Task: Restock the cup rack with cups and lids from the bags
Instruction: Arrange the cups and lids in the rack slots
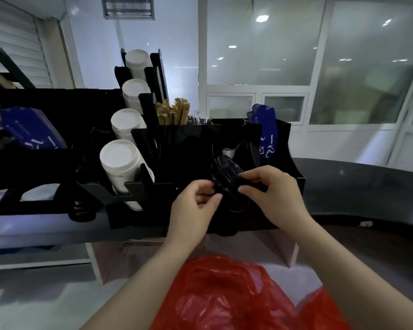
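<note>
Black lids (pixel 225 177), one short stack too dark to count, are held tilted just above the middle of the rack (pixel 181 148) on the counter (pixel 367 182). Two hands hold it: the left hand (pixel 193 206) and the right hand (pixel 274 194), each grip clamped on one side. Four cup stacks (pixel 119 160) fill the rack's left column. One red bag (pixel 224 294) lies below.

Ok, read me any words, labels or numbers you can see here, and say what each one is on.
Nothing reads clearly.
Blue sleeves on the right: white script, too blurred to read.
Blue sleeves on the left: white marks, too blurred.
Nearest white cups: small grey print, too small to read.
Black lids, red bag: no text visible.
</note>
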`<state>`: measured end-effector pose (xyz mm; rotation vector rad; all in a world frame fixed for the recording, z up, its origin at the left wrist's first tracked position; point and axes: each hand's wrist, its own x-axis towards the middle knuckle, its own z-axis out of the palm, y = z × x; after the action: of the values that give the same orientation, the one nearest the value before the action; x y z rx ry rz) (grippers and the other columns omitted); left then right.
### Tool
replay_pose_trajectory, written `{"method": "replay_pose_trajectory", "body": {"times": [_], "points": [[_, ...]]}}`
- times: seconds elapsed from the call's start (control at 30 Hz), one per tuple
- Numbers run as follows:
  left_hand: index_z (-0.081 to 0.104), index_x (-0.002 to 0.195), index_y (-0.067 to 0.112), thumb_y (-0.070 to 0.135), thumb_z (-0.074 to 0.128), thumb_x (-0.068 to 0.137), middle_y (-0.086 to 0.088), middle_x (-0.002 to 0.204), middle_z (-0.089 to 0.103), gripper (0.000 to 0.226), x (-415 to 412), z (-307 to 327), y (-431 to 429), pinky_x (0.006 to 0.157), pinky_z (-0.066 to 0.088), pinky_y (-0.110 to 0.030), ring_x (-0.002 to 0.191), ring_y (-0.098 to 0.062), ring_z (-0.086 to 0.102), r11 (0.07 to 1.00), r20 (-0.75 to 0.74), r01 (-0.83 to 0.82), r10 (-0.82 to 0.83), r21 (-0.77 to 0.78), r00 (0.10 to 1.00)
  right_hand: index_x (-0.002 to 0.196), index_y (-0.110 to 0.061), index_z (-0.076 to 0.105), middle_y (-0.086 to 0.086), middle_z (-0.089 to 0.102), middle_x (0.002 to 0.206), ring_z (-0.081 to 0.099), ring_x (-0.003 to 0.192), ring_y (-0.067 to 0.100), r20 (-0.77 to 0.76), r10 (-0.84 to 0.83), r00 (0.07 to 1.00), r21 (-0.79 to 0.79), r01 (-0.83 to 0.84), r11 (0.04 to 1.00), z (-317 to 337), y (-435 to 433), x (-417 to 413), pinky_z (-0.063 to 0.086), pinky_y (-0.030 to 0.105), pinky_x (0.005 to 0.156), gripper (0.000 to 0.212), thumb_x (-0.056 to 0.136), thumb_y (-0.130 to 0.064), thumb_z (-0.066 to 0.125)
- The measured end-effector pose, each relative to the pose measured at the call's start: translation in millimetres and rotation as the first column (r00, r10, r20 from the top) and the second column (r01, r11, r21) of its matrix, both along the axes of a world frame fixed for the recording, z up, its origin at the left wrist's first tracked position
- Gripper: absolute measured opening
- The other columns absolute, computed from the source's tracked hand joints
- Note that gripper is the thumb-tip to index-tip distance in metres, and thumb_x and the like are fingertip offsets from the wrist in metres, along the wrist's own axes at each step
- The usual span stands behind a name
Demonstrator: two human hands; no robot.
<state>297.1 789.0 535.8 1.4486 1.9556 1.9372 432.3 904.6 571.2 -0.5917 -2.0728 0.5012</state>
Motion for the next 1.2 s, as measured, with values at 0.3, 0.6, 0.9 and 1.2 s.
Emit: {"method": "replay_pose_trajectory", "body": {"times": [0.3,0.6,0.9,1.2], "points": [[0.066,0.094,0.015,-0.001,0.061,0.087,-0.004,0.086,0.072,0.018,21,-5,35,0.068,0.054,-0.019,0.08,-0.013,0.071,0.986,0.492,0.163,-0.161,0.041,0.856,0.102,-0.022,0.072,-0.011,0.065,0.094,0.06,0.087,0.002,0.075,0.009,0.997,-0.066,-0.004,0.998,-29,3,-4,0.047,0.016,0.082,0.025,0.077,-0.02,0.077],[0.062,0.093,0.032,0.007,0.059,0.088,0.007,0.092,0.07,0.025,-8,-18,5,0.078,0.052,-0.022,0.086,-0.003,0.067,0.995,0.171,-0.055,0.068,-0.08,0.983,0.101,-0.025,0.072,-0.017,0.065,0.087,0.062,0.083,-0.003,-0.064,-0.036,0.997,-0.11,0.028,0.993,-20,17,6,0.047,0.007,0.076,0.023,0.079,-0.02,0.077],[0.06,0.114,0.029,0.013,0.057,0.087,0.02,0.108,0.062,0.031,-22,-6,-19,0.088,0.037,-0.008,0.105,0.008,0.053,0.978,-0.275,-0.191,0.162,-0.079,0.948,0.108,-0.023,0.069,-0.013,0.062,0.099,0.057,0.091,0.002,-0.047,-0.084,0.995,-0.008,0.083,0.996,6,30,-21,0.038,0.004,0.078,0.028,0.081,-0.023,0.075],[0.06,0.118,0.023,0.01,0.058,0.087,0.018,0.114,0.059,0.034,-38,-3,-24,0.087,0.03,0.001,0.108,0.008,0.048,0.963,-0.383,-0.245,0.185,-0.115,0.905,0.112,-0.019,0.064,0.001,0.06,0.105,0.047,0.11,0.025,0.493,-0.356,0.794,0.374,0.176,0.91,-13,36,-56,0.014,0.066,0.109,0.024,0.088,-0.021,0.064]]}}
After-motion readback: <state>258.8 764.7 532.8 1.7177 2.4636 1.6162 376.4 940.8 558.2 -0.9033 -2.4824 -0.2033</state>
